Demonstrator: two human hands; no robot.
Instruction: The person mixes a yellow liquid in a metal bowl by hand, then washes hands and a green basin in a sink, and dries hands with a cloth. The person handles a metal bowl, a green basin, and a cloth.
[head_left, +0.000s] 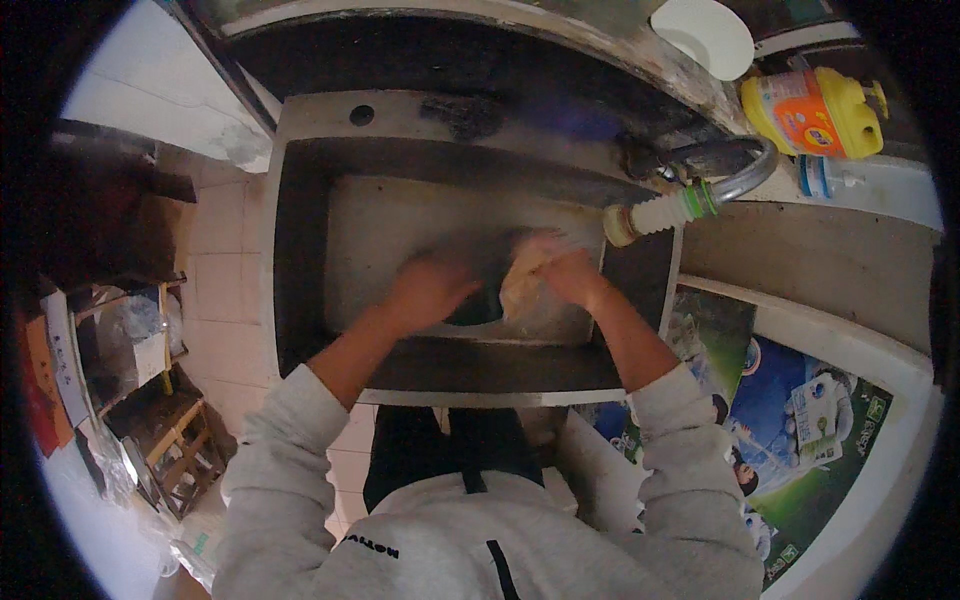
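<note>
My right hand (571, 268) grips a tan cloth (519, 285) low inside a grey sink (360, 225). Between my hands is a dark, rounded object (480, 306), and the cloth lies against its right side. Motion blur hides what exactly this object is. At its left edge, my left hand (431, 291) is blurred too, and I cannot tell whether the fingers close on it. Just above my right hand hangs the faucet's white ribbed nozzle (652, 217), with green bands where it joins the curved metal spout (757, 169).
A yellow detergent jug (817, 112), a white bowl (705, 37) and a clear bottle with a blue label (825, 178) line the ledge at upper right. A printed sheet (780, 435) covers the lower right surface. Left of the sink, a wooden stool (176, 442) stands on the tiled floor (225, 300).
</note>
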